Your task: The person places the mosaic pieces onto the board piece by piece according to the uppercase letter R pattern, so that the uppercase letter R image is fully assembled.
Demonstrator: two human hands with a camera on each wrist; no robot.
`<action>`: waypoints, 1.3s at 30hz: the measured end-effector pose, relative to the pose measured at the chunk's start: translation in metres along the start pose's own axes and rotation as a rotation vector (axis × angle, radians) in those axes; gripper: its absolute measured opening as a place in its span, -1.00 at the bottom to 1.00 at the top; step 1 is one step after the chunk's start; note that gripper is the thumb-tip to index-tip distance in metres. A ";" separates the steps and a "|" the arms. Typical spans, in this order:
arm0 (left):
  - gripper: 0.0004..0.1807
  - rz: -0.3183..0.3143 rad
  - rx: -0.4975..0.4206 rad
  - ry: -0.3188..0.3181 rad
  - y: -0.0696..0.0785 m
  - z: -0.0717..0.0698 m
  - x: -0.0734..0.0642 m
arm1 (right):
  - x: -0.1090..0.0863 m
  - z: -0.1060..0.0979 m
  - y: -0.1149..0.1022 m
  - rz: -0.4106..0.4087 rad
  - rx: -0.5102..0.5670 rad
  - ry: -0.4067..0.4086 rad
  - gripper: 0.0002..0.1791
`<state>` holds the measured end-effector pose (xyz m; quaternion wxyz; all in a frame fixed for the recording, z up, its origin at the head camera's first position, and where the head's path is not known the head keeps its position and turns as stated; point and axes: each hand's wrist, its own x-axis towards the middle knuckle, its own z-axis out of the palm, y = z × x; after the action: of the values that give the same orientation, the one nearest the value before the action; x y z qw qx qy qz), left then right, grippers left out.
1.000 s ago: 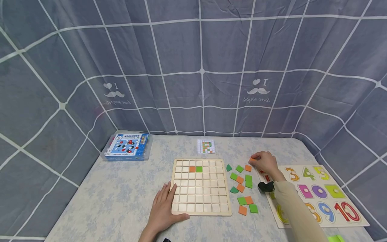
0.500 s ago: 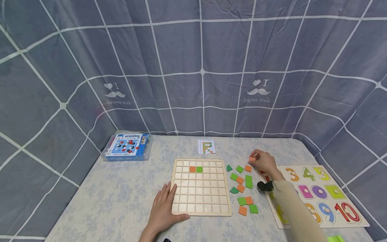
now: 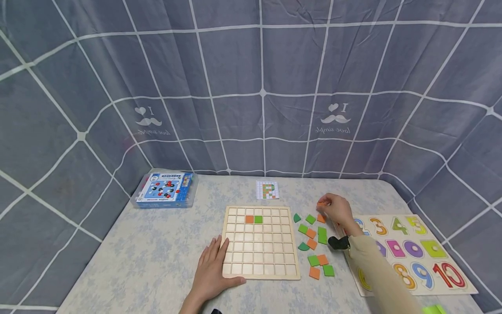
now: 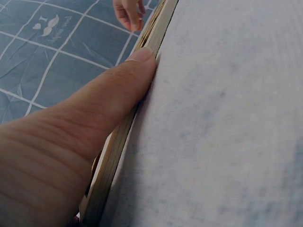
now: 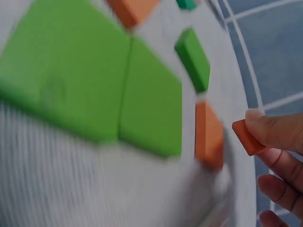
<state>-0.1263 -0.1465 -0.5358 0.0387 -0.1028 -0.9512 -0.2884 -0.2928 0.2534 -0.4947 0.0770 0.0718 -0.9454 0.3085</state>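
Note:
My right hand [image 3: 338, 209] pinches an orange square tile [image 5: 248, 138] between thumb and fingers, held up off the table beside the loose tiles. Below it lies another orange tile [image 5: 209, 135], with green tiles [image 5: 152, 101] nearby. The wooden grid board [image 3: 272, 249] is in the middle, with one orange tile [image 3: 249, 219] and one green tile [image 3: 258, 219] side by side in an upper row. At the board's front left corner rests my left hand [image 3: 211, 269], fingers extended along the left side. In the left wrist view its thumb [image 4: 118, 87] touches the front edge.
A small card [image 3: 267, 190] with a coloured letter R pattern lies behind the board. To the right is a number puzzle board [image 3: 427, 261], partly under my right forearm. A boxed set [image 3: 164, 190] sits at the back left. Dark green quarter-round tiles [image 3: 303, 247] lie among the squares.
My right hand has moved slightly left with the orange tile, now above the upper loose orange tile. My left hand and the board stay put.

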 end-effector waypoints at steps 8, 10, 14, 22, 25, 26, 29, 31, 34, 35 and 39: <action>0.29 0.000 0.000 0.003 0.000 0.000 0.001 | 0.003 0.016 -0.030 -0.029 0.157 -0.008 -0.82; 0.29 0.002 0.004 0.002 0.000 0.000 0.001 | 0.002 0.020 -0.039 -0.056 0.202 -0.026 -0.82; 0.29 0.004 0.003 -0.002 0.001 0.000 0.000 | 0.000 0.028 -0.058 -0.087 0.277 -0.059 -0.81; 0.29 -0.001 0.007 -0.005 0.000 0.000 0.000 | -0.002 0.047 -0.085 -0.125 0.316 -0.143 -0.82; 0.29 -0.001 0.009 -0.006 -0.001 0.000 0.000 | -0.003 0.054 -0.093 -0.141 0.315 -0.151 -0.83; 0.29 -0.001 0.009 -0.006 -0.001 0.000 0.001 | -0.003 0.056 -0.096 -0.157 0.308 -0.150 -0.83; 0.29 -0.003 0.010 -0.009 0.000 0.001 0.001 | -0.004 0.062 -0.102 -0.204 0.297 -0.152 -0.84; 0.29 -0.004 0.013 -0.010 0.000 0.001 0.001 | -0.004 0.065 -0.106 -0.227 0.292 -0.160 -0.85; 0.29 -0.002 0.016 -0.009 -0.001 0.001 0.001 | -0.003 0.071 -0.110 -0.228 0.290 -0.179 -0.85; 0.29 0.000 0.015 -0.007 -0.001 0.001 0.000 | -0.003 0.073 -0.112 -0.224 0.289 -0.185 -0.84; 0.29 0.006 0.018 -0.001 -0.001 0.001 0.000 | 0.000 0.081 -0.114 -0.208 0.283 -0.208 -0.83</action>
<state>-0.1264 -0.1465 -0.5376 0.0402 -0.1054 -0.9534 -0.2798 -0.2801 0.1143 -0.4939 -0.0008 0.2105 -0.8830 0.4195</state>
